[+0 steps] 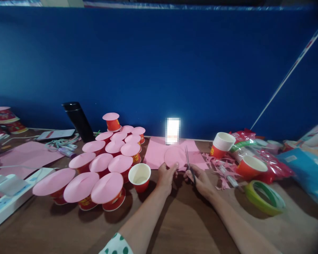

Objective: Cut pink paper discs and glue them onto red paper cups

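Observation:
My left hand (166, 175) is closed on the lower edge of a round pink paper disc (174, 156), held upright above the brown table (175, 218). My right hand (198, 180) grips a pair of scissors (188, 163), blades pointing up beside the disc's right edge. Under both lies a pink paper sheet (155, 151). Just left of my left hand stands an uncovered red paper cup (139, 177) with a white inside.
Several red cups topped with pink discs (100, 165) cluster at left, behind them a black flask (79, 121). Pink scraps (222, 165), a cup stack (221, 144), another red cup (250, 167) and tape rolls (265, 197) lie right. A white power strip (5, 201) sits far left.

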Motion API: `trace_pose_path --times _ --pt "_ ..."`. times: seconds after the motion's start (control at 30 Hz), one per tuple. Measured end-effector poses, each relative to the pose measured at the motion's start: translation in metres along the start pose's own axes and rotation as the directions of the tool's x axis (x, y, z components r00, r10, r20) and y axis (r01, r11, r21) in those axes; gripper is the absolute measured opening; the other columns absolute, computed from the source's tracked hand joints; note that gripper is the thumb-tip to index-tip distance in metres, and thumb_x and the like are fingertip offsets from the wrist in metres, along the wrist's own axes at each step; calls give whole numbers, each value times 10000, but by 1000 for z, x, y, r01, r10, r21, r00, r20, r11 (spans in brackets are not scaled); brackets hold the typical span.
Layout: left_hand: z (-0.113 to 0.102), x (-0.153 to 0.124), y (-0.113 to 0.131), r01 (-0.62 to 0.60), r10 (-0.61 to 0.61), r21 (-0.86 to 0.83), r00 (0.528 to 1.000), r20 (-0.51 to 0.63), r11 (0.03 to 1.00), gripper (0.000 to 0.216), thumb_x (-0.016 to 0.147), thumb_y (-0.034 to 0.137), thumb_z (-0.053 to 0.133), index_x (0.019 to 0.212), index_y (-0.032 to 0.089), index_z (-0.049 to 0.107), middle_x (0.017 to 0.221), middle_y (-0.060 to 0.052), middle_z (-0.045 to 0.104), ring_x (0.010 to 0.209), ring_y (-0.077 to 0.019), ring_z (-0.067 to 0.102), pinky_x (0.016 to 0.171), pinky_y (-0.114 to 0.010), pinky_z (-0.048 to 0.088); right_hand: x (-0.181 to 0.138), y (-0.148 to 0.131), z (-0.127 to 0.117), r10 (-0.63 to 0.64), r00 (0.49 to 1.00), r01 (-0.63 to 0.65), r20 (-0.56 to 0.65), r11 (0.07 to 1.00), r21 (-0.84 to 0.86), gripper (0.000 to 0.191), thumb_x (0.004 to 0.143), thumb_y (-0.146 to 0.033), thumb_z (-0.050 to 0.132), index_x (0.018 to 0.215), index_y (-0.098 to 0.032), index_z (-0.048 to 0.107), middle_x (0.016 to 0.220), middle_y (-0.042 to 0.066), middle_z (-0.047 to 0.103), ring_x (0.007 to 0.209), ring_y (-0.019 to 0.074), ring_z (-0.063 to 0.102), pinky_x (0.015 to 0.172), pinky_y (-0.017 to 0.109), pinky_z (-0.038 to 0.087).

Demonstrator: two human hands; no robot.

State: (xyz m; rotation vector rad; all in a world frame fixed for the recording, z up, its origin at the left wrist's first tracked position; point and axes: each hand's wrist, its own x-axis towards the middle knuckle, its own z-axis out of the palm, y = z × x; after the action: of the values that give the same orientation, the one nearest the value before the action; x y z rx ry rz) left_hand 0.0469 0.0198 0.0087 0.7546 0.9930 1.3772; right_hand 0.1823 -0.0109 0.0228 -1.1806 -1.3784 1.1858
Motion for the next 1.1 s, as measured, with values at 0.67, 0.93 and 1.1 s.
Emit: trace_pose_path --times 0.67,0.93,1.1 --pt "-2 1 -1 15 -16 34 999 38 999 318 577 363 775 660 131 573 455 43 520 405 -72 448 408 -191 330 1 1 -1 -43 999 42 -22 999 -35 488 691 -539 680 988 -157 620 724 21 592 589 119 529 532 229 443" --pt "0 0 1 37 -38 39 999 21 999 301 573 342 772 657 136 569 462 44 525 409 -73 450 410 -193 328 1 2 -2 -14 1000 13 -22 1000 -15 490 685 -532 682 991 -156 618 661 -1 560 565 115 502 485 216 398" --pt "-1 0 0 23 -24 39 999 27 999 285 597 336 758 654 135 565 465 41 524 410 -71 451 415 -192 335 0 0 -1 27 999 -27 -42 1000 11 528 655 -552 694 1002 -160 621 644 -7 553 535 111 490 454 215 376"
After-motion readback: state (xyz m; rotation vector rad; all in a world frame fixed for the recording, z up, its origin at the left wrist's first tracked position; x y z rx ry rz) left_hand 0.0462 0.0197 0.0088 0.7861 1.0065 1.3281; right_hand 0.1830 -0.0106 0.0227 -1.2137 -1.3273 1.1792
